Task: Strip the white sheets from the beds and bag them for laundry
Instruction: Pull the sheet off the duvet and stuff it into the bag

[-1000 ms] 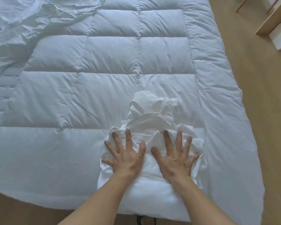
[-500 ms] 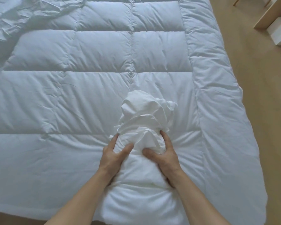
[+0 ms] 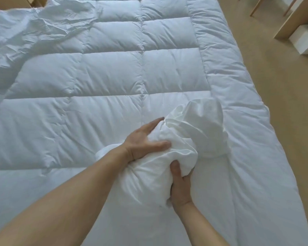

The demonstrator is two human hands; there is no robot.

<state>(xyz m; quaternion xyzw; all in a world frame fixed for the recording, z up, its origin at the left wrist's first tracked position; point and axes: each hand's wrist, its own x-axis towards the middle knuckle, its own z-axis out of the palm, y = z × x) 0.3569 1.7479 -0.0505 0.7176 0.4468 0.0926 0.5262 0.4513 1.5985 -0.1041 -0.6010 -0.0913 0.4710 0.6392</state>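
Both hands have gone from pressing at the near foot of the sheet bundle (image 3: pixel 190 139) half a second ago to closing round it, and the bundle itself is now sitting further toward the right border of the duvet (image 3: pixel 96 77). The left hand (image 3: pixel 142 141) is clasping the bundle's left flank. Its thumb is lying over the top of the cloth and its fingers are reaching round behind, where they are partly hidden. The right hand (image 3: pixel 180 185) is gripping the end of the bundle nearest the duvet's foot, with the thumb digging up into the folds and the other fingers tucked underneath, out of sight. Neither hand is spread wide; each is holding a fistful of sheet.

The bundle is resting on the duvet's right half, near its foot edge, touching the quilted surface and denting it. Gathering the cloth into one tight wad is probably keeping loose tails from trailing once it is carried. Squeezing it from two sides is likely compressing it to fit a bag mouth. No bag is showing anywhere.

A loose sheet (image 3: pixel 34 32) is lying crumpled over the duvet's far left corner, so the stripping looks unfinished. Beyond the duvet's right edge the floor (image 3: pixel 274 103) is running past, with a white box (image 3: pixel 302 41) standing off the duvet's far right corner.
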